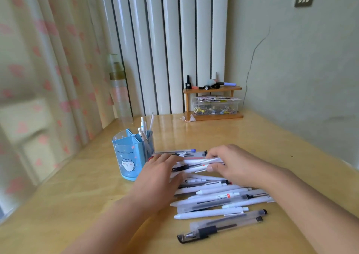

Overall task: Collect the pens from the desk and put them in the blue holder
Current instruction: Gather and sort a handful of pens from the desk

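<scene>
A pile of several pens (217,197), mostly white or clear with black parts, lies across the wooden desk (77,195). The blue holder (128,156), with a cartoon figure on its front, stands upright left of the pile and has a few pens (144,129) in its back right compartment. My left hand (161,172) rests flat on the left ends of the pens at the top of the pile. My right hand (231,164) pinches a small bundle of white pens (200,163) at their right ends. Both hands meet over this bundle.
A small wooden shelf (212,103) with a clear box of clips and some markers stands at the back right against the wall. A bottle (118,90) stands behind the holder by the curtain. The desk's left edge runs along the curtain.
</scene>
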